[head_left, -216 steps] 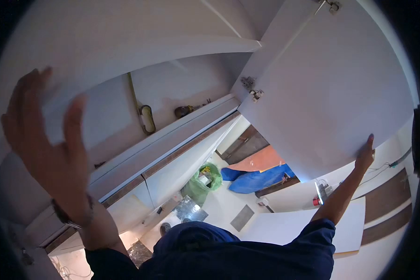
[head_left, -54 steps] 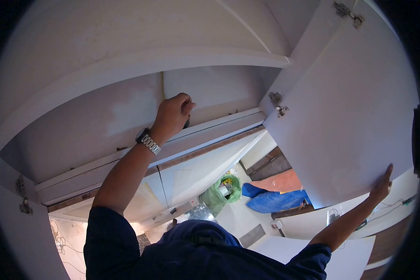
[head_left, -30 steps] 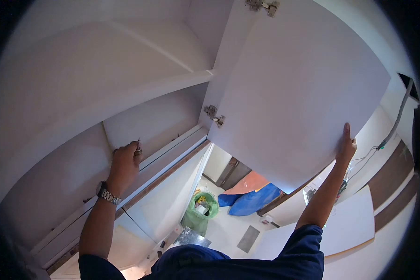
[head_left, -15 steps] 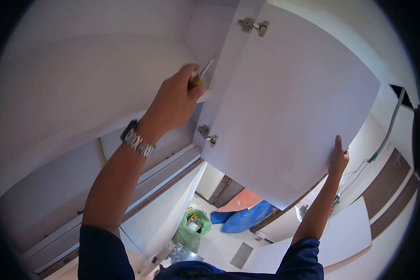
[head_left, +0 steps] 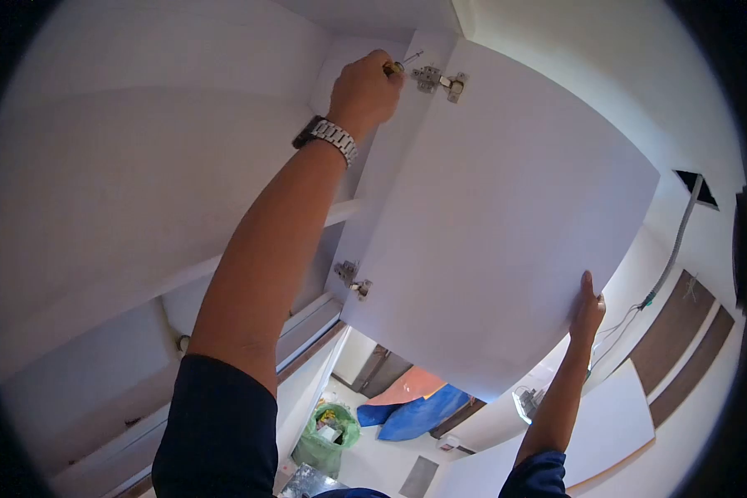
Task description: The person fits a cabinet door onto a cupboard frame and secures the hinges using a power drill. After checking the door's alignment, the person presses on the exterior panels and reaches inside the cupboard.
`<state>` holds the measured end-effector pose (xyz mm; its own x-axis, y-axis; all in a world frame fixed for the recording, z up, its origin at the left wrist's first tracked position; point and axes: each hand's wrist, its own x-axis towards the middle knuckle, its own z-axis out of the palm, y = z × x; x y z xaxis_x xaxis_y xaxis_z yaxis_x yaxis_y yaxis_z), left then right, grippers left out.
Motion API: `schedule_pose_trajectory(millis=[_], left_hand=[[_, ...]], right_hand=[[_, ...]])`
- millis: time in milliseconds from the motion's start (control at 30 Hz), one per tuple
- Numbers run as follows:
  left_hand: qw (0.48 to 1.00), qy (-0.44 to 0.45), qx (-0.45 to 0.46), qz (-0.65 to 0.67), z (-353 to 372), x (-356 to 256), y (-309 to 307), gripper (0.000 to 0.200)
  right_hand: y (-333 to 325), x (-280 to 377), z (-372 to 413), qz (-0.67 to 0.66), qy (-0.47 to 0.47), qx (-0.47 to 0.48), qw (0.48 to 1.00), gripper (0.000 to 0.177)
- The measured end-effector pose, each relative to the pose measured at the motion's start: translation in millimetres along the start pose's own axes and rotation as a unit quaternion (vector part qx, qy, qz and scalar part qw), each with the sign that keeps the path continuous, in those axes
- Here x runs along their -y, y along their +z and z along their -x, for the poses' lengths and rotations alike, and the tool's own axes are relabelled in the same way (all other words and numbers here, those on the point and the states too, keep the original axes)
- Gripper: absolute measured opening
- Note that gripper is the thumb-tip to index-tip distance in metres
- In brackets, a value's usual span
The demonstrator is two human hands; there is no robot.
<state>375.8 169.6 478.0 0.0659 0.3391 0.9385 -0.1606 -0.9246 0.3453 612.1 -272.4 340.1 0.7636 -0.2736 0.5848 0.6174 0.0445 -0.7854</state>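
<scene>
My left hand (head_left: 367, 93) is wrapped round the yellowish handle of a screwdriver (head_left: 396, 68). Its thin shaft points up and right, close to the upper hinge (head_left: 440, 81). That metal hinge joins the cabinet side panel (head_left: 390, 149) to a white cabinet door (head_left: 506, 207), which stands open. Lower on the same edge sits a second hinge (head_left: 353, 280). At the door's far lower edge, my right hand (head_left: 589, 311) grips the door, thumb on the inner face and fingers behind it, partly hidden. A metal-band watch (head_left: 327, 139) is on my left wrist.
Left of the door, the cabinet interior has a shelf (head_left: 199, 270). Below, a green bag-lined bin (head_left: 325, 436) holds rubbish, beside blue sheeting (head_left: 423, 411). A grey conduit (head_left: 681, 236) hangs from a ceiling opening at right, near a white panel (head_left: 614, 415).
My left hand has risen with the screwdriver, from beside the panel's middle to the upper hinge. The view has shifted slightly; my right hand still holds the door's edge.
</scene>
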Motion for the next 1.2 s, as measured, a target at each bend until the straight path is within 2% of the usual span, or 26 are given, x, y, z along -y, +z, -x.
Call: schedule_pose_trajectory(millis=[33, 133, 200, 300, 433, 500, 633, 800, 833, 900, 967, 1067, 1133, 1200], left_hand=[[1.000, 0.002, -0.012, -0.004, -5.8, 3.7, 5.9, 0.032], [0.999, 0.002, -0.025, -0.021, -6.6, 15.1, 21.8, 0.034], [0.999, 0.014, -0.021, -0.031, -6.7, 22.9, 27.8, 0.036], [0.990, -0.093, 0.075, 0.075, -5.7, 25.4, 30.9, 0.040], [0.965, -0.138, 0.070, 0.214, 3.6, 43.9, 70.0, 0.040], [0.954, -0.151, 0.071, 0.249, 19.9, 47.8, 85.0, 0.040], [0.969, -0.130, 0.053, 0.202, 66.5, 56.2, 101.6, 0.035], [0.960, -0.165, 0.086, 0.210, 79.3, 60.9, 93.8, 0.039], [0.973, -0.129, 0.036, 0.188, 73.5, 62.4, 93.6, 0.039], [0.986, -0.073, -0.051, 0.140, 70.9, 61.8, 88.7, 0.039], [0.946, -0.190, 0.035, 0.259, 67.3, 56.3, 70.7, 0.042], [0.948, -0.185, 0.055, 0.253, 91.2, 49.3, 52.6, 0.042], [0.949, -0.188, 0.091, 0.236, 111.7, 42.1, 33.4, 0.041], [0.905, -0.247, 0.178, 0.296, 138.6, 33.5, 5.8, 0.041]], right_hand=[[0.0, -1.8, -3.6, -0.006, 0.008, -0.004, 1.000, 0.070], [0.8, 1.9, 4.5, -0.014, -0.005, -0.012, 1.000, 0.070], [1.1, 7.1, 11.0, -0.035, -0.004, 0.025, 0.999, 0.069], [0.3, 11.1, 10.5, -0.052, -0.010, 0.047, 0.998, 0.068], [-2.4, 1.8, -0.6, -0.082, 0.036, 0.035, 0.995, 0.063], [2.4, 8.1, 2.7, -0.080, 0.018, 0.029, 0.996, 0.063], [-8.2, -3.2, -2.8, -0.070, 0.043, 0.068, 0.994, 0.063], [-0.2, -2.2, 1.0, -0.072, 0.014, 0.008, 0.997, 0.057], [2.4, -3.7, -2.1, -0.066, 0.010, -0.011, 0.998, 0.055], [1.2, -5.9, -10.7, -0.052, -0.004, 0.013, 0.999, 0.044], [-13.5, -14.3, -7.7, -0.013, -0.006, 0.043, 0.999, 0.036], [-1.2, 2.0, 9.3, -0.024, 0.005, 0.053, 0.998, 0.046], [-1.4, -8.1, -0.6, -0.067, 0.017, 0.059, 0.996, 0.043], [-2.5, -12.4, 1.5, -0.103, 0.037, 0.063, 0.992, 0.037]])
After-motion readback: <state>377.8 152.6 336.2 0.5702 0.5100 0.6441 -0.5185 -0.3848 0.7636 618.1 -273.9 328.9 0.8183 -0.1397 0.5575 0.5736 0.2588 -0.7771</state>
